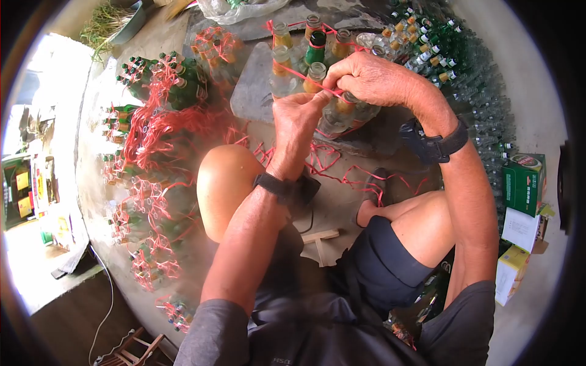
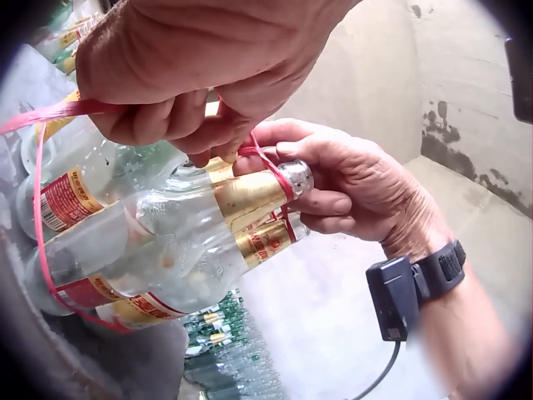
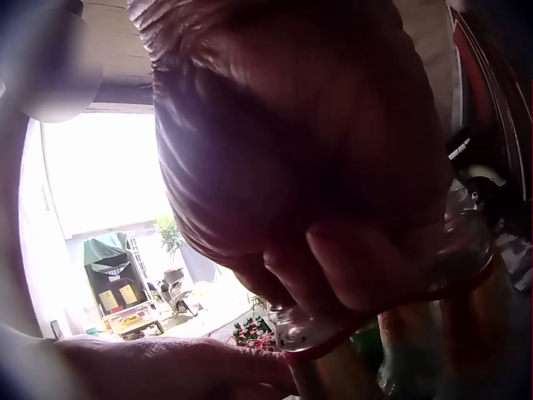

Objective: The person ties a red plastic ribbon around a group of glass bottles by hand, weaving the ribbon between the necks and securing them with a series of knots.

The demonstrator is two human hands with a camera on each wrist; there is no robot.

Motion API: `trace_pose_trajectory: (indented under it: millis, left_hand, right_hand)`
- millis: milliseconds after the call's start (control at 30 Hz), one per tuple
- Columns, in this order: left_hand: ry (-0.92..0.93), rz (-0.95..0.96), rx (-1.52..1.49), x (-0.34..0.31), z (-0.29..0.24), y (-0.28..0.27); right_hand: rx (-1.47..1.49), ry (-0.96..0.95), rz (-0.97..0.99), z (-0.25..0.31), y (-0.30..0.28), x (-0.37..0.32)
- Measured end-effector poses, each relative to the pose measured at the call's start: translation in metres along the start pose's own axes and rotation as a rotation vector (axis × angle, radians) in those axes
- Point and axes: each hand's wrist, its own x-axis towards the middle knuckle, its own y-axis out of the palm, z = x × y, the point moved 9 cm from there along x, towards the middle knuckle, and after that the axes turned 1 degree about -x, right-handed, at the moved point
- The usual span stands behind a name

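A cluster of clear glass bottles (image 1: 282, 76) with gold neck labels, one green bottle (image 1: 315, 49) among them, stands in front of the person. Red plastic string (image 1: 293, 72) runs around the necks, and in the left wrist view another loop (image 2: 42, 242) circles the lower bodies. My left hand (image 1: 297, 119) pinches the string at the near side of the cluster. Close against it, my right hand (image 1: 375, 79) grips the string beside a bottle neck (image 2: 296, 177). In the right wrist view the right hand (image 3: 300, 158) is dark and hides most of the bottles.
String-tied bottle bundles (image 1: 152, 207) fill the left floor, with a heap of red string (image 1: 155, 131) over some. Many loose bottles (image 1: 482, 110) line the right wall, near cardboard boxes (image 1: 524, 183). Loose string (image 1: 323, 158) trails by the feet. A wooden stool (image 1: 134, 351) stands lower left.
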Motion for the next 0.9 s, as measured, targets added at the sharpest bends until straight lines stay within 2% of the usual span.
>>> trace_pose_trajectory:
  millis: [100, 167, 267, 600, 667, 800, 867, 900]
  left_hand:
    - [0.01, -0.009, 0.027, 0.003, 0.003, -0.003]
    - [0.018, -0.01, 0.038, 0.005, 0.004, -0.002]
    - [-0.003, -0.039, 0.021, 0.007, 0.007, -0.003]
    - [0.049, -0.098, 0.086, 0.004, 0.001, 0.001]
    - [0.066, -0.104, 0.108, 0.003, -0.003, 0.002]
    - [0.027, -0.07, 0.142, 0.002, -0.003, 0.005]
    - [0.031, -0.078, 0.132, 0.002, -0.003, 0.005]
    - [0.072, -0.08, 0.159, 0.003, -0.004, 0.006]
  right_hand:
    - [-0.081, -0.031, 0.016, 0.008, 0.0, 0.003]
    - [-0.015, 0.219, 0.122, 0.004, -0.002, -0.005]
    - [-0.001, 0.132, 0.117, 0.002, -0.001, -0.001]
    - [-0.067, 0.203, 0.213, 0.0, 0.001, 0.002]
    - [-0.138, 0.065, 0.161, -0.008, 0.006, 0.011]
    - [-0.364, 0.008, 0.063, 0.004, 0.002, 0.004]
    - [-0.744, -0.222, -0.009, 0.024, 0.003, -0.002]
    - [-0.745, -0.223, -0.009, 0.03, 0.001, -0.002]
